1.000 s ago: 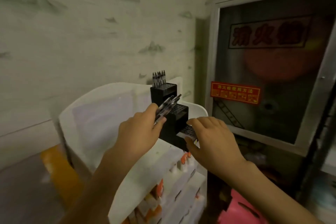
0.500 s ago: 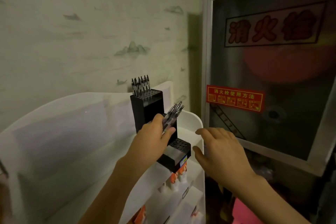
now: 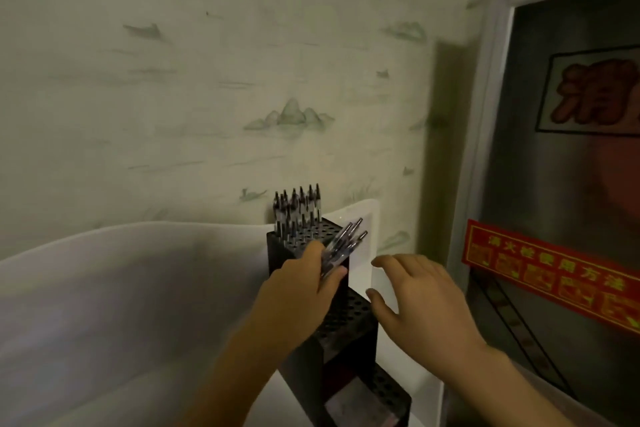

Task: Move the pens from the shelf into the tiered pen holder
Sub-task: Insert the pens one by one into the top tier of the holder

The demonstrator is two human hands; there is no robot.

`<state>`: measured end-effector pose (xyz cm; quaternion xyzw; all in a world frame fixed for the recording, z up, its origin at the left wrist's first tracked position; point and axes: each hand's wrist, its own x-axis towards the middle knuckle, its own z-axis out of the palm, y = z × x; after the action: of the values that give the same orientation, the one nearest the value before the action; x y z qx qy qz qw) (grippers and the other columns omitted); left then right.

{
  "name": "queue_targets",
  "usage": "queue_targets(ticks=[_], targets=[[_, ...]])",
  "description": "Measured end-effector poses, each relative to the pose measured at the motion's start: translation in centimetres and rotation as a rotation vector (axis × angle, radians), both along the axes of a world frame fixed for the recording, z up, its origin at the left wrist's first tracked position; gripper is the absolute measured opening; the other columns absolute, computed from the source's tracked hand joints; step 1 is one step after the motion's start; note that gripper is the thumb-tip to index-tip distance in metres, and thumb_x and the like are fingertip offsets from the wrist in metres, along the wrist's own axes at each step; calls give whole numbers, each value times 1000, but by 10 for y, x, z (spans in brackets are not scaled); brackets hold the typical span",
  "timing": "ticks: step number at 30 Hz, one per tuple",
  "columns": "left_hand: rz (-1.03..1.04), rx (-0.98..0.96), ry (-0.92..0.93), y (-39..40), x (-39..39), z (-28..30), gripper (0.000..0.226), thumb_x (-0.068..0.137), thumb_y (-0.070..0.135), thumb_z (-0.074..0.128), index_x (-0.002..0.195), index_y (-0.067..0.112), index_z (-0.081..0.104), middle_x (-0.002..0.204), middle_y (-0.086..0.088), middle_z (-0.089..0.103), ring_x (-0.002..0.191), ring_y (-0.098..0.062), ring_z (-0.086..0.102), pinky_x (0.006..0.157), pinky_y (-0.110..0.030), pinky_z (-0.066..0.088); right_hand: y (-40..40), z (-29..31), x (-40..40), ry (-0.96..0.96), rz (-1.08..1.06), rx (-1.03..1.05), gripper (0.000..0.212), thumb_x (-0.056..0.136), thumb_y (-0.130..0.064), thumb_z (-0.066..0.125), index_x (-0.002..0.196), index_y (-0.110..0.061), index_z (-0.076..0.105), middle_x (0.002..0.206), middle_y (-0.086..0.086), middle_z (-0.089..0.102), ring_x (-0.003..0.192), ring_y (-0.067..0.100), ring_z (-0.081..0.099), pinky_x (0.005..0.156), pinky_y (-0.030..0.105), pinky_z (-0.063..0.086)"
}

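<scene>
A black tiered pen holder (image 3: 349,322) with rows of holes stands on the white shelf (image 3: 138,288) against the wall. Several pens (image 3: 298,208) stand upright in its top tier. My left hand (image 3: 298,295) is closed around a bunch of clear pens (image 3: 344,243), their tips pointing up and right, in front of the top tier. To the right of the holder my right hand (image 3: 415,305) hovers with fingers spread and nothing in it, beside the middle tier.
The shelf's curved white back panel (image 3: 104,253) rises on the left. A metal-framed fire hydrant cabinet (image 3: 571,184) with a red label (image 3: 554,274) fills the right side. Patterned wallpaper lies behind.
The view has drawn closer and shifted left. My left hand has lifted the pen bunch up to the top tier. My right hand has come off the lowest tier and opened.
</scene>
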<state>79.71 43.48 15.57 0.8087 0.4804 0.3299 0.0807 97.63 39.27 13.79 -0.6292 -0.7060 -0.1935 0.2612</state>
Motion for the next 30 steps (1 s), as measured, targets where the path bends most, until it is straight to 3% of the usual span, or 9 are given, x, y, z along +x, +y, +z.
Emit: queue_targets(ticks=[6,10,12,15,19,24,27,30], targets=[[165,-18,115,18,-10,4,21,97,52,40,104,33,36,72,14,48,59,-4,48,48,-14,32,51,9,-4,62,247,37,33,86,-43,57,115,-28,60,104,-10,65,96,14,60,80,27,50],[286,-36,82,22,-20,6,25,97,49,42,112,29,43,87,10,59,73,-11,58,61,-24,48,80,15,-10,262,474,-46,27,90,-43,58,116,-41,54,109,-24,57,103,0,52,84,15,42],[356,-33,74,21,-21,7,20,98,47,43,108,30,43,87,12,56,73,-9,55,55,-17,41,91,17,-15,424,587,-102,25,88,-40,63,109,-47,53,105,-29,57,100,-4,54,84,12,43],[454,-30,124,19,-20,8,19,98,50,42,98,36,29,78,14,44,72,-10,51,48,-15,26,105,20,-18,644,732,-118,17,85,-41,66,101,-40,63,94,-28,65,92,-7,61,79,8,48],[515,-10,198,22,-13,6,19,97,53,39,101,38,29,73,12,40,77,-15,60,50,-23,29,115,22,-21,920,911,-294,28,74,-48,67,93,-28,71,86,-14,73,83,5,69,74,19,55],[535,25,216,28,-6,-1,19,98,53,37,100,40,24,74,13,43,76,-15,60,54,-28,35,127,21,-28,1259,926,-495,18,75,-21,75,89,-10,73,79,5,75,73,24,72,64,29,59],[544,22,221,31,-7,-3,19,98,52,38,96,40,23,72,13,42,75,-15,59,54,-29,34,132,24,-29,1474,923,-623,17,81,-12,71,94,-2,71,86,15,75,81,33,71,73,37,60],[556,4,216,33,-15,-3,21,98,51,39,93,40,21,71,11,41,74,-17,57,55,-30,34,141,38,-22,1622,925,-581,26,77,-17,70,97,0,68,89,17,74,83,33,72,77,42,59]])
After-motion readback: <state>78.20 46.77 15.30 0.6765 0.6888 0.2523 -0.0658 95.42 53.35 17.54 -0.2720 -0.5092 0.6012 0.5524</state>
